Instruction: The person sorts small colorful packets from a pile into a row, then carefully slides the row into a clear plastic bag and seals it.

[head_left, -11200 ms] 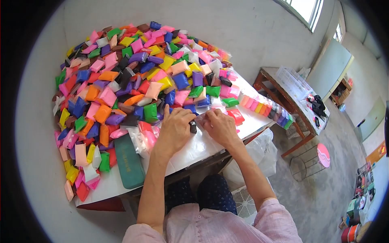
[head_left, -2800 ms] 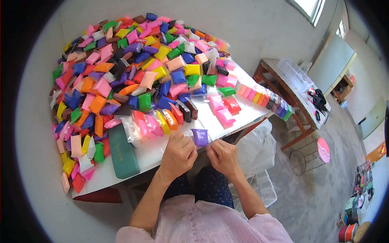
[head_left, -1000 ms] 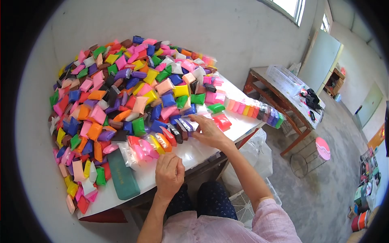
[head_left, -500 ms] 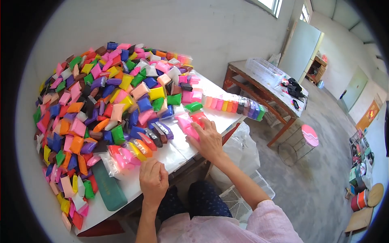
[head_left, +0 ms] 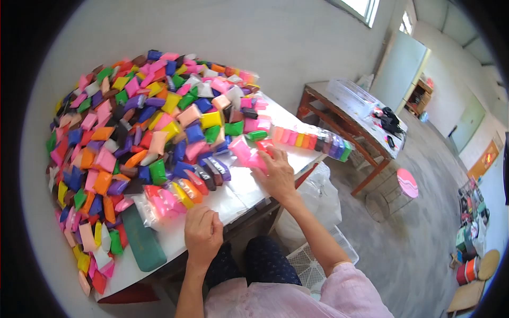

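Observation:
My right hand [head_left: 277, 172] bends over soft pink packets [head_left: 240, 150] on the white table, its fingers curled round one of them. A red packet [head_left: 264, 143] lies just beyond those fingertips. My left hand [head_left: 203, 231] is at the table's front edge with its fingers curled closed; whatever is inside them is hidden. Close beside it lies a clear bag [head_left: 146, 213] with pink and red packets. Yellow, orange, red, black and purple packets [head_left: 194, 190] continue in a row from it. A filled clear bag [head_left: 313, 142] with a rainbow row of packets lies at the table's right end.
A large heap of coloured packets [head_left: 132, 132] covers the table's left and back. A green case [head_left: 142, 241] lies at the front edge. Below are a white plastic sack [head_left: 313, 199] and a white crate [head_left: 310, 265]. A second table [head_left: 366, 119] and a pink-topped stool [head_left: 407, 183] stand to the right.
The view has shifted slightly. My right hand stays at the pink packets, its fingers a little more bent. The left hand holds nearly the same pose by the clear bag.

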